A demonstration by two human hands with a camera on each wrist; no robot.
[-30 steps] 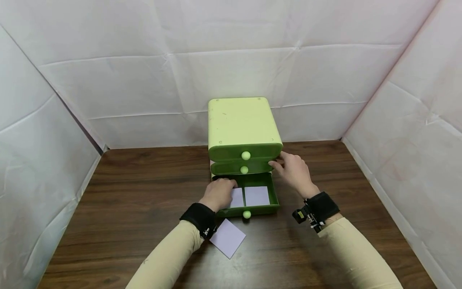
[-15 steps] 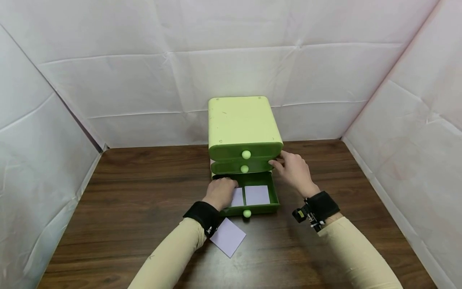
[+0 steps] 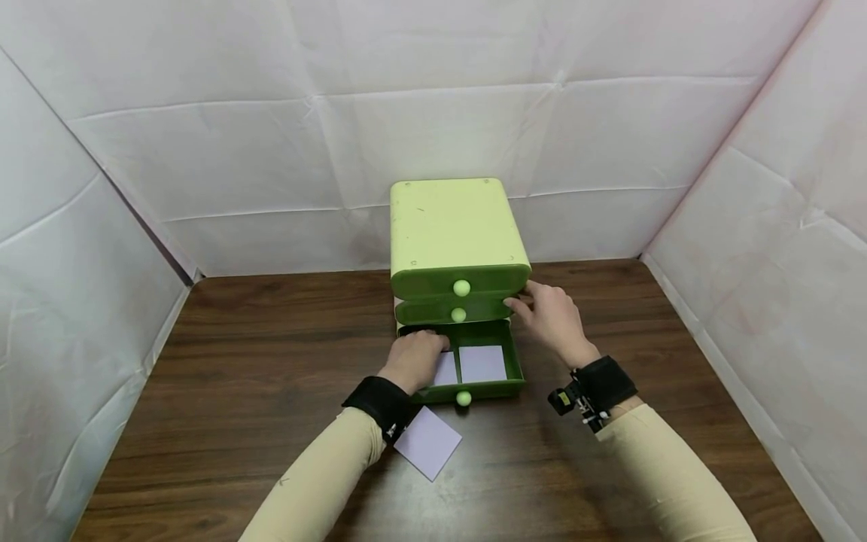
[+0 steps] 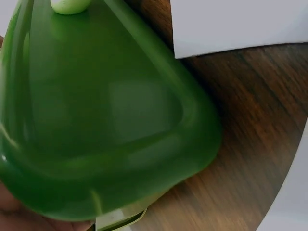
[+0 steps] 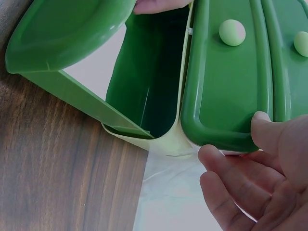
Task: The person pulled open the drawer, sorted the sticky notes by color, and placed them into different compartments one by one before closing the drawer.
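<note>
A light-green cabinet (image 3: pixel 450 226) with three darker green drawers stands at the back of the wooden table. Its bottom drawer (image 3: pixel 516 369) is pulled out. A lavender note (image 3: pixel 482 363) lies in the right compartment. My left hand (image 3: pixel 415 360) reaches into the left compartment, over another note (image 3: pixel 445 369), and its fingertips are hidden. My right hand (image 3: pixel 552 320) rests against the cabinet's right side. In the right wrist view its thumb (image 5: pixel 269 132) touches the corner of the middle drawer (image 5: pixel 221 86), with the fingers loose. The left wrist view shows the drawer front (image 4: pixel 106 110).
A third lavender note (image 3: pixel 428 443) lies on the table (image 3: pixel 237 361) by my left wrist, just in front of the drawer's knob (image 3: pixel 463 398). White sheeting walls in the table at the back and on both sides.
</note>
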